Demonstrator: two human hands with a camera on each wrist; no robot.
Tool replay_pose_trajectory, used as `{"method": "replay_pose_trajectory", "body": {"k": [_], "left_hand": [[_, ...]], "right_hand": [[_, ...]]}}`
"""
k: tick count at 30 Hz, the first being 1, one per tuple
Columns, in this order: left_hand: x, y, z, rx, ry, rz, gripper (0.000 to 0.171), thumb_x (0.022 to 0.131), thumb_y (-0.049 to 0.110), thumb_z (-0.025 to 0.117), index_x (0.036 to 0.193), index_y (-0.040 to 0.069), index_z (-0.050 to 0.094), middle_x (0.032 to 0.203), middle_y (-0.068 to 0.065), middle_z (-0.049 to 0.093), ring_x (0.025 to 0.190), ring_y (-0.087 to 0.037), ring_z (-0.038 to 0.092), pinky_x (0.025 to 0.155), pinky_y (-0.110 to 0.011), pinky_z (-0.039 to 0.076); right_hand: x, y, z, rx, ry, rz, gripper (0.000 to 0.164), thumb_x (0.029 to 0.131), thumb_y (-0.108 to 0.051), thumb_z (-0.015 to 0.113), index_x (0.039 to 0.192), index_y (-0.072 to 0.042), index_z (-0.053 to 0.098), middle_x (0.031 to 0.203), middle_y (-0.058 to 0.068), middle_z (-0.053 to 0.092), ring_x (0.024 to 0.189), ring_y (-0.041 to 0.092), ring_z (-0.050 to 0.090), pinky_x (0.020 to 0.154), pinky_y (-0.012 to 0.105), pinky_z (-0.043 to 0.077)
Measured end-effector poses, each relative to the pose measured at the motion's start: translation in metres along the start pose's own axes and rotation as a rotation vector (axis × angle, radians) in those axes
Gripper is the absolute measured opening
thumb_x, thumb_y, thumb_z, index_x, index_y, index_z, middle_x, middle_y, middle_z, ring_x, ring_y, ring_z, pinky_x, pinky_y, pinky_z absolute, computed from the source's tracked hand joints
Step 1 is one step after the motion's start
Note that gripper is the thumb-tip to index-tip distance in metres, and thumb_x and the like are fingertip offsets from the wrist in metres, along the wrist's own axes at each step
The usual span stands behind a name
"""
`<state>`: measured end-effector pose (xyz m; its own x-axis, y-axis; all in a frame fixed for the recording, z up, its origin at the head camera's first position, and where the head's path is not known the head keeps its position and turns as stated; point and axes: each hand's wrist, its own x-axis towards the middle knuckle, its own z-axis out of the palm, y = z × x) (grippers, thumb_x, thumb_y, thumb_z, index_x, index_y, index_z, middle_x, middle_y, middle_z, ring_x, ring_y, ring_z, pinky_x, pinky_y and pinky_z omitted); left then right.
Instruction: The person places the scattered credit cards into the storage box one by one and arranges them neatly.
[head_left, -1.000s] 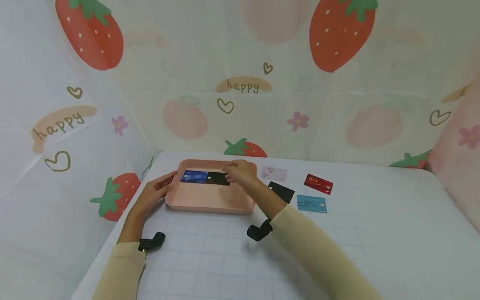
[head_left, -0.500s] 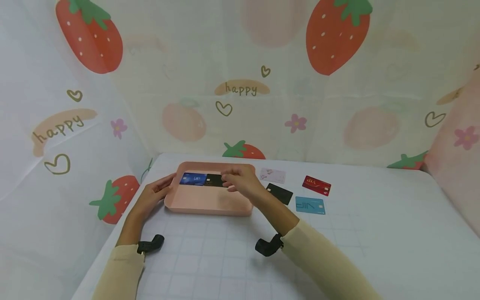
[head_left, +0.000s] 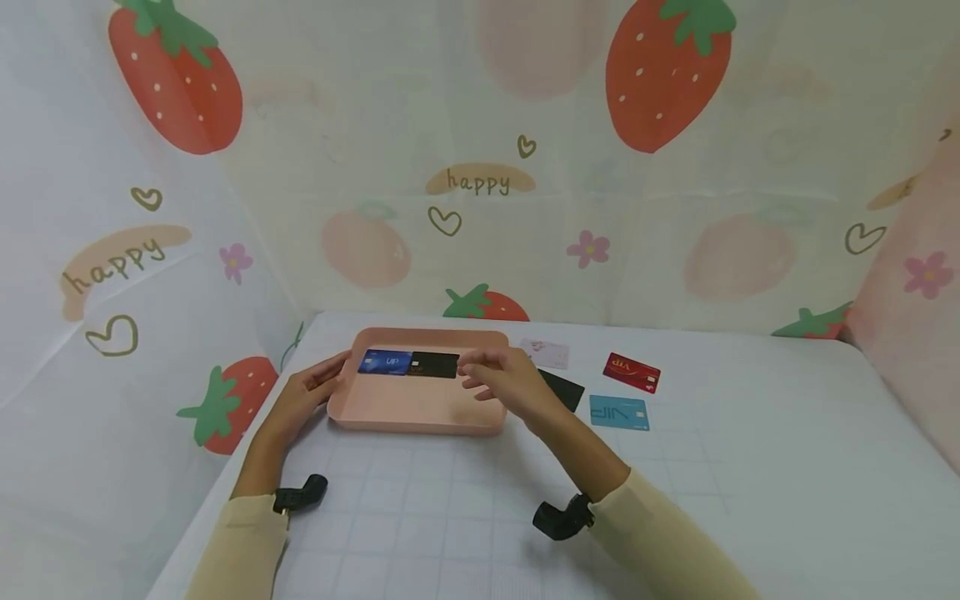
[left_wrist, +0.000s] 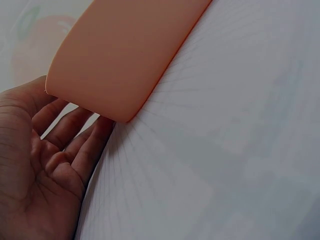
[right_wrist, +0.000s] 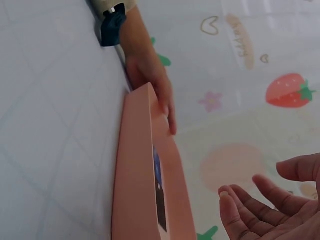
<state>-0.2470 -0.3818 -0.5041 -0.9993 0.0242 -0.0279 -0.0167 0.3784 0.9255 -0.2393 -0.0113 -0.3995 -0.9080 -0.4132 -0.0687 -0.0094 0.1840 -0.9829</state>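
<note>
In the head view a pink tray (head_left: 405, 408) lies on the table, with a blue VIP card (head_left: 385, 362) and a black card (head_left: 433, 365) side by side along its far part. My left hand (head_left: 303, 396) rests against the tray's left side. Its fingers reach out to the tray's outer wall (left_wrist: 120, 55) in the left wrist view. Over the right end of the tray hovers my right hand (head_left: 510, 383), just right of the black card. The right wrist view shows that hand's fingers (right_wrist: 243, 207) loosely bent and apart, nothing between them.
Right of the tray lie a pale floral card (head_left: 546, 353), another black card (head_left: 562, 390) partly behind the right hand, a red VIP card (head_left: 632, 372) and a light blue card (head_left: 618, 412). A strawberry-print cloth (head_left: 480, 250) hangs behind the table.
My right hand has drawn back to the right and its fingers have loosened, so the black card in the tray shows more fully. The left hand stays at the tray.
</note>
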Motion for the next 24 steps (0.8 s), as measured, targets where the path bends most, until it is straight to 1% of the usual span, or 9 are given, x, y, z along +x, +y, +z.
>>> {"method": "replay_pose_trajectory", "body": {"k": [7,10,13,17,20,24], "left_hand": [[-0.011,0.022,0.002,0.001,-0.012,-0.011,0.055,0.106,0.024,0.056,0.157,0.012,0.039,0.159,-0.013,0.039,0.146,-0.033,0.039,0.101,-0.021,0.046],[-0.013,0.027,0.003,-0.011,-0.015,-0.006,0.055,0.105,0.024,0.056,0.156,0.011,0.04,0.159,-0.013,0.04,0.145,-0.033,0.04,0.099,-0.019,0.046],[-0.013,0.027,0.003,-0.024,-0.015,0.001,0.055,0.105,0.023,0.057,0.156,0.011,0.041,0.159,-0.013,0.041,0.145,-0.034,0.04,0.098,-0.017,0.047],[-0.011,0.022,0.003,-0.036,-0.012,-0.001,0.055,0.105,0.023,0.057,0.156,0.012,0.04,0.159,-0.013,0.04,0.145,-0.033,0.04,0.098,-0.017,0.046],[-0.007,0.016,0.003,-0.03,-0.006,-0.006,0.055,0.105,0.025,0.057,0.157,0.015,0.04,0.16,-0.011,0.04,0.146,-0.031,0.039,0.1,-0.018,0.045],[-0.008,0.018,0.004,-0.011,-0.003,0.001,0.055,0.105,0.025,0.057,0.157,0.014,0.04,0.159,-0.011,0.04,0.146,-0.032,0.04,0.1,-0.019,0.045]], "right_hand": [[-0.013,0.006,-0.012,-0.032,0.013,-0.007,0.027,0.102,-0.021,0.061,0.119,-0.004,0.071,0.115,0.009,0.072,0.107,0.029,0.07,0.087,0.04,0.06],[-0.016,0.01,-0.018,-0.024,0.019,-0.009,0.025,0.101,-0.02,0.062,0.118,-0.006,0.072,0.115,0.009,0.072,0.106,0.03,0.07,0.086,0.04,0.06],[-0.02,0.014,-0.024,-0.018,0.02,-0.01,0.024,0.101,-0.019,0.063,0.118,-0.006,0.072,0.117,0.012,0.072,0.107,0.032,0.069,0.086,0.041,0.06],[-0.024,0.018,-0.032,-0.029,0.021,-0.009,0.026,0.1,-0.019,0.064,0.121,-0.005,0.071,0.12,0.015,0.071,0.108,0.034,0.069,0.086,0.042,0.06],[-0.027,0.02,-0.038,-0.04,0.029,-0.016,0.026,0.1,-0.018,0.065,0.121,-0.004,0.071,0.117,0.014,0.073,0.107,0.034,0.07,0.085,0.042,0.06],[-0.029,0.023,-0.048,-0.053,0.037,-0.03,0.026,0.099,-0.018,0.067,0.12,-0.005,0.072,0.115,0.012,0.074,0.105,0.035,0.071,0.084,0.044,0.061]]}}
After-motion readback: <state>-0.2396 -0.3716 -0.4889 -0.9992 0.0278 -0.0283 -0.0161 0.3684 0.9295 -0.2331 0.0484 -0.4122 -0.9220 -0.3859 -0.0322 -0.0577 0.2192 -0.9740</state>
